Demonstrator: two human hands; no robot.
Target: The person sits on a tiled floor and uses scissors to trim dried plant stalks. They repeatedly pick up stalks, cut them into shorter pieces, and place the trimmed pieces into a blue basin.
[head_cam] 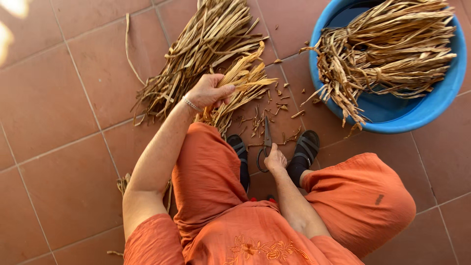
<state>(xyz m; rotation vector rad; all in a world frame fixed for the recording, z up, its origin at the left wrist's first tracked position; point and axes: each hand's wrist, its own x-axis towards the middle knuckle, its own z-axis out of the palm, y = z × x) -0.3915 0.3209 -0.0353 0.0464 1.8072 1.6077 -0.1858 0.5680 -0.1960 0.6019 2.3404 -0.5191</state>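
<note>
Left hand [210, 92] grips a bunch of dried leaves [240, 88] over the tiled floor [59, 147], ends toward the scissors [266, 142] that the right hand [274, 160] grasps for trimming; blue tub [417, 113] alongside.

Single head camera looking steeply down over own lap, framing tiled floor [59, 147] close, no second view.

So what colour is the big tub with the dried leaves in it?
The tub is bright blue, seen in the head view.
</note>
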